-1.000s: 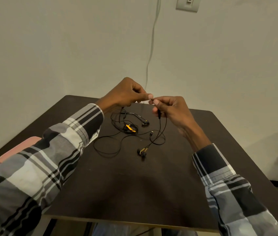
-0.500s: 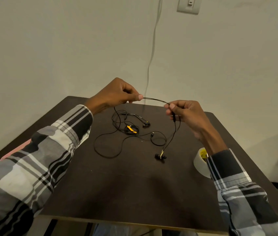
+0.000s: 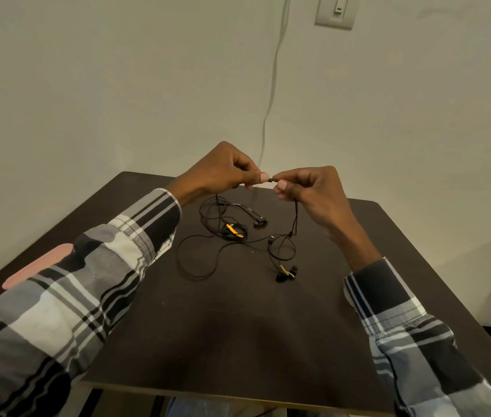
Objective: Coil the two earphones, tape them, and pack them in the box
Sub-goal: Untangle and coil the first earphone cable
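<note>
head-worn view, angled down, near table

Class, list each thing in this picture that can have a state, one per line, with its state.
Left hand: pinches the earphone cable.
Right hand: pinches the same cable.
Earphone cable: uncoiled, hanging from the hands to the table.
Earbuds: lying on the table.
Second earphone: loosely tangled, untaped.

Matt dark wood-look bench; thin, smooth black earphone cables; soft woven plaid cloth sleeves; matt painted wall.
</note>
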`<state>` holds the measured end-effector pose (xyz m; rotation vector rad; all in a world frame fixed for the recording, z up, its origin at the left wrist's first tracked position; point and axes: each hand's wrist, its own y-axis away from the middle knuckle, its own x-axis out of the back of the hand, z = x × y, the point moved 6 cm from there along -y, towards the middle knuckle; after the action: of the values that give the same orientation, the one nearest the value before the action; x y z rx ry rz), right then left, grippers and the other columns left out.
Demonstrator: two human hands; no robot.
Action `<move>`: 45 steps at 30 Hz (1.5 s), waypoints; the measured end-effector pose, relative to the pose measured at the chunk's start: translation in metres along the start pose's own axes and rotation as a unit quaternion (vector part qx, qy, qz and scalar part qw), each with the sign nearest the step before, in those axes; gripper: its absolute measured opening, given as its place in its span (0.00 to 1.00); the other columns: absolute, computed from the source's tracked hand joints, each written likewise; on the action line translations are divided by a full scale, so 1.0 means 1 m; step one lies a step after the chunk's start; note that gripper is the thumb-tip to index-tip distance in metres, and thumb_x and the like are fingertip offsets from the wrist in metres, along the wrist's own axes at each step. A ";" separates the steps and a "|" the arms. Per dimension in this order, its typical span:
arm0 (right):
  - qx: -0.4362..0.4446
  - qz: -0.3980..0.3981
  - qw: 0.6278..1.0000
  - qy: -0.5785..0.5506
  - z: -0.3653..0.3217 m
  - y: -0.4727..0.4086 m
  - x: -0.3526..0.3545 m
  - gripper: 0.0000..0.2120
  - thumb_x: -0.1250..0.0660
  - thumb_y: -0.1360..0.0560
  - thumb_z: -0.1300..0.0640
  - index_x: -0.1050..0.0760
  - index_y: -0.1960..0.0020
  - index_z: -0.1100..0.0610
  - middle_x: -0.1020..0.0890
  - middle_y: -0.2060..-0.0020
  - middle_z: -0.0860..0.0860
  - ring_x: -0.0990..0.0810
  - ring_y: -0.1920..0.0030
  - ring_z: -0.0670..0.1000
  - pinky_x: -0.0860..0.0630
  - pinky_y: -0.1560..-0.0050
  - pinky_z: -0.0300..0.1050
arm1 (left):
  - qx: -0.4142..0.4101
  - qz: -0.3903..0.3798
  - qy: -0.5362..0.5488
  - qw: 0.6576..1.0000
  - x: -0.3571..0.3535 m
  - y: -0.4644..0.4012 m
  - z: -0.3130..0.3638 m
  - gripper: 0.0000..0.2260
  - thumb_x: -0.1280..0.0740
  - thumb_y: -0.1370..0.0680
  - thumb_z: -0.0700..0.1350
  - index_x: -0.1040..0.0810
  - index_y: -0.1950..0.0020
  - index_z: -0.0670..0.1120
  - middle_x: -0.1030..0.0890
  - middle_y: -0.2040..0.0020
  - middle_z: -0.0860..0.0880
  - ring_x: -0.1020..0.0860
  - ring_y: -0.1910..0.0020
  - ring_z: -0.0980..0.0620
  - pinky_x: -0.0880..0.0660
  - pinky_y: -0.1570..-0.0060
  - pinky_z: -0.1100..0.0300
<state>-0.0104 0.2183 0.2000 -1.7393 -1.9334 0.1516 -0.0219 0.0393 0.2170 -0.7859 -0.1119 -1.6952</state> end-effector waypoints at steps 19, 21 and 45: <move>-0.021 -0.016 0.998 0.051 0.006 0.001 0.014 0.09 0.31 0.21 0.57 0.18 0.42 0.56 0.14 0.50 0.49 0.16 0.47 0.43 0.21 0.45 0.37 | 0.003 0.010 -0.006 1.000 0.001 0.007 -0.010 0.13 0.26 0.26 0.50 0.15 0.57 0.39 0.18 0.69 0.52 0.28 0.70 0.58 0.32 0.67 0.68; -0.008 -0.046 0.998 0.049 -0.001 0.001 -0.003 0.10 0.29 0.23 0.59 0.17 0.43 0.58 0.13 0.52 0.51 0.15 0.51 0.43 0.21 0.48 0.36 | -0.009 0.007 -0.004 1.000 -0.004 0.006 -0.003 0.12 0.26 0.26 0.50 0.15 0.58 0.40 0.18 0.67 0.46 0.29 0.69 0.54 0.34 0.67 0.66; -0.060 0.052 0.997 -0.017 0.017 0.005 0.026 0.08 0.34 0.20 0.61 0.18 0.43 0.58 0.13 0.50 0.51 0.16 0.44 0.49 0.19 0.43 0.48 | 0.027 0.046 0.041 0.998 0.018 0.018 -0.028 0.12 0.26 0.25 0.46 0.16 0.55 0.36 0.18 0.65 0.46 0.28 0.75 0.63 0.33 0.73 0.73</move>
<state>-0.0145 0.2482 0.1911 -1.9281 -1.9115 0.1037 -0.0189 0.0061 0.1998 -0.6704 -0.0637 -1.6274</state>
